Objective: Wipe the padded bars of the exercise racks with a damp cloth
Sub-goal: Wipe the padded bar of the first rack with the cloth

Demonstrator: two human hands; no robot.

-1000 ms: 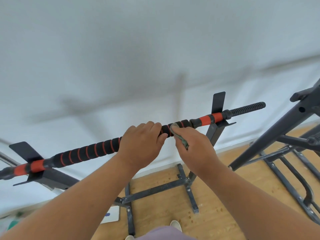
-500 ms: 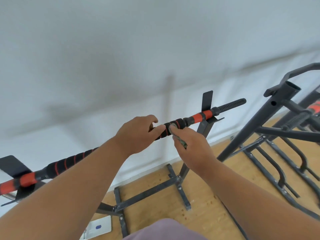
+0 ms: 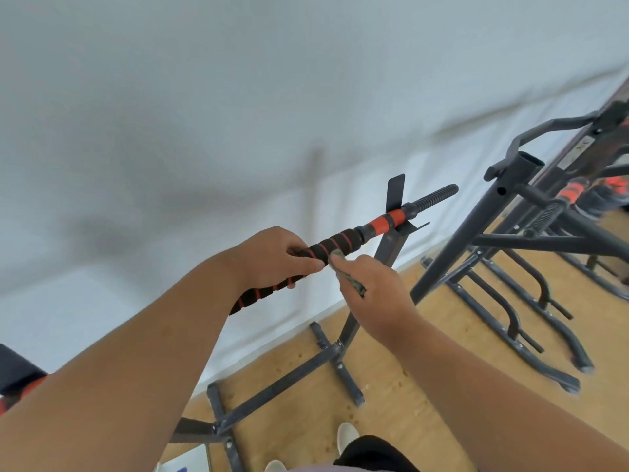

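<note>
At the bottom edge of the frame we see our shoes (image 3: 346, 434) on the wooden floor (image 3: 425, 396), with a white card (image 3: 185, 459) lying just left of them. Our two forearms rise from the lower corners toward the middle. Our left hand (image 3: 272, 258) curls its fingers around the padded bar (image 3: 335, 243), gripping the black foam with red rings. Just right of it, our right hand (image 3: 377, 294) pinches a small grey-green cloth (image 3: 343, 269), whose upper end touches the underside of the bar beside the left thumb.

The bar slants from lower left up to the centre right, where its orange collar (image 3: 388, 221) sits in a dark metal cradle (image 3: 396, 195) and a ribbed black end pokes free beyond it. The rack (image 3: 384, 253) under it stands on crossed feet on the floor, close to the white wall (image 3: 238, 97) that fills the upper frame. At the far left edge, part of the other cradle shows.

On the right, a second dark rack (image 3: 476, 226) stands apart from ours, a strip of bare floor between them.
</note>
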